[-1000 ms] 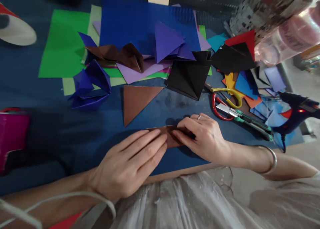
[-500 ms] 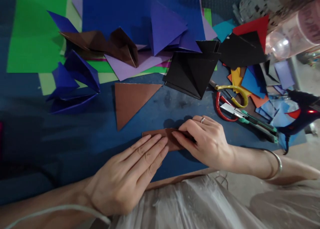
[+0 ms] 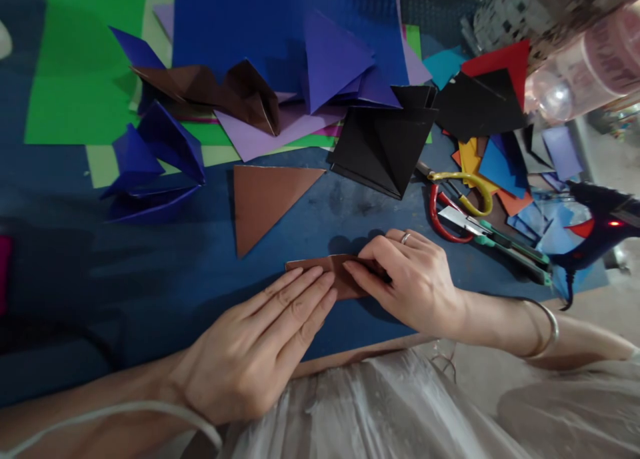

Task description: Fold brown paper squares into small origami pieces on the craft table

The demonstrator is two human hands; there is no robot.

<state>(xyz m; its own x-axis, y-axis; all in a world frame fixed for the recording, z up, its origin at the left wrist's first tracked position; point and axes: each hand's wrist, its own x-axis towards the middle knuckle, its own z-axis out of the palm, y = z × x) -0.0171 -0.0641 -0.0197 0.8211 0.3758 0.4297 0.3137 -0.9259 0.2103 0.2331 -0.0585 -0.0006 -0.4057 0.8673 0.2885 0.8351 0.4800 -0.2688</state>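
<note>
A small folded brown paper piece (image 3: pixel 330 267) lies on the blue work surface (image 3: pixel 165 279) near its front edge. My left hand (image 3: pixel 260 345) rests flat on its left part, fingers stretched out and close together. From the right, my right hand (image 3: pixel 405 279) presses its fingertips down on the paper's right end; a ring shows on one finger. A brown paper triangle (image 3: pixel 263 199) lies just behind the piece.
Folded blue (image 3: pixel 155 165), dark brown (image 3: pixel 225 95), purple (image 3: pixel 335 65) and black (image 3: pixel 385 145) paper shapes lie on green (image 3: pixel 75 79) and blue (image 3: pixel 250 25) sheets. Scissors (image 3: pixel 457 202), a green knife (image 3: pixel 500 245), a glue gun (image 3: pixel 600 225) and paper scraps sit right.
Both hands stay pressed on the brown paper piece. The view has shifted slightly; the hands and paper have hardly moved.
</note>
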